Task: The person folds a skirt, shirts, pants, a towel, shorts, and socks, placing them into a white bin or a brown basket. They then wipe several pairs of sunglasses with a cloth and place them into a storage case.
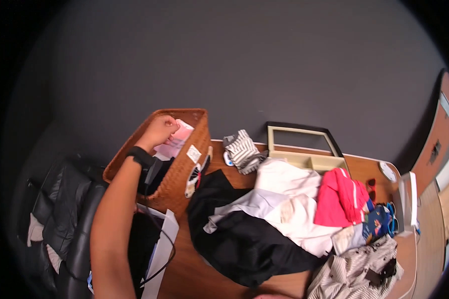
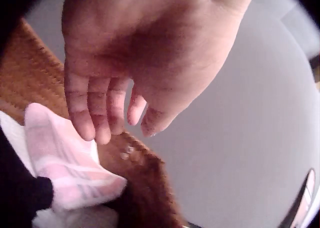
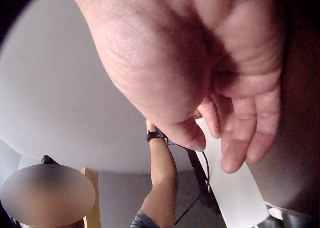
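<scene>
Student: What does the left hand (image 1: 159, 131) grip?

Instructor: Nothing, as the left wrist view shows: its fingers hang gently bent over the pink cloth (image 2: 67, 163), with nothing between them and the thumb. Whether a fingertip brushes the cloth cannot be told from these angles.

Student: And where does the cloth lie?

Instructor: Inside the wicker basket (image 1: 202, 133), beside a black item (image 2: 20, 188).

Student: The right hand (image 3: 200, 73)?

Instructor: Fingers lightly bent, palm bare, holding nothing; it is well apart from the basket.

Student: What could go wrong?

Instructor: Two faults seem plausible. The cloth looks thin and limp, so a shallow pinch could let it slip or drag the black item along. Also, a black cable (image 1: 174, 247) loops beside the left forearm (image 1: 114, 234); a wide swing of that arm could snag it.
</scene>
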A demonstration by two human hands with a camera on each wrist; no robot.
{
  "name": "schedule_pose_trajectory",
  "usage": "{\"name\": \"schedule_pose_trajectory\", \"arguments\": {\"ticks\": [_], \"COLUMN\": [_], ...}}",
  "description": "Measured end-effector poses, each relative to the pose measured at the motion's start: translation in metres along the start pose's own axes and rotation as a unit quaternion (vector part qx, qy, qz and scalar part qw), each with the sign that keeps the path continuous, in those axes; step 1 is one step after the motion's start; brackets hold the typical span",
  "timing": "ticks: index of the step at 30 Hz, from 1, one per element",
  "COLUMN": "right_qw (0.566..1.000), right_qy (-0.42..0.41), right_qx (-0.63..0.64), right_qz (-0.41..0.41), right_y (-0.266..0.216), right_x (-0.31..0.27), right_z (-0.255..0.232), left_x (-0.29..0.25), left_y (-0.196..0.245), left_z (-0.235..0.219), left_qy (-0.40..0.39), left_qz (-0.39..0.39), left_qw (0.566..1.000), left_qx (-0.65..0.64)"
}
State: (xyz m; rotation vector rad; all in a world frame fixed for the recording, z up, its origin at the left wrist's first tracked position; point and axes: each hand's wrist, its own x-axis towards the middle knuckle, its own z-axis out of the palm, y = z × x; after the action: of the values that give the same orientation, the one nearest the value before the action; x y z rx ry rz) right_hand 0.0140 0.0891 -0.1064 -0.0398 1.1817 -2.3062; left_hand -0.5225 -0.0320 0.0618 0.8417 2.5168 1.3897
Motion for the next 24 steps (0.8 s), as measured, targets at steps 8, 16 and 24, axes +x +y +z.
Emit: {"name": "schedule_pose_trajectory", "arguments": {"ticks": [8, 16, 24], "right_qw": [1.000, 0.972, 0.486], "right_qy": [-0.029, 0.037, 0.494], "right_qx": [-0.002, -0.229, -0.687], "right_qz": [0.003, -0.041, -0.216], "right_y": [0.020, 0.007, -0.139], "right_x": [0.006, -0.009, -0.096], "right_z": [-0.013, 0.008, -0.088], "left_x": [-0.164, -0.221, -0.274], "left_y": [0.097, 0.020, 0.061], "left_z": [0.110, 0.187, 0.157], "left_qy": [-0.323, -0.210, -0.156], "left_qz": [0.161, 0.265, 0.233], "left_qw": [0.924, 0.923, 0.947], "left_qx": [0.125, 0.184, 0.159]}}
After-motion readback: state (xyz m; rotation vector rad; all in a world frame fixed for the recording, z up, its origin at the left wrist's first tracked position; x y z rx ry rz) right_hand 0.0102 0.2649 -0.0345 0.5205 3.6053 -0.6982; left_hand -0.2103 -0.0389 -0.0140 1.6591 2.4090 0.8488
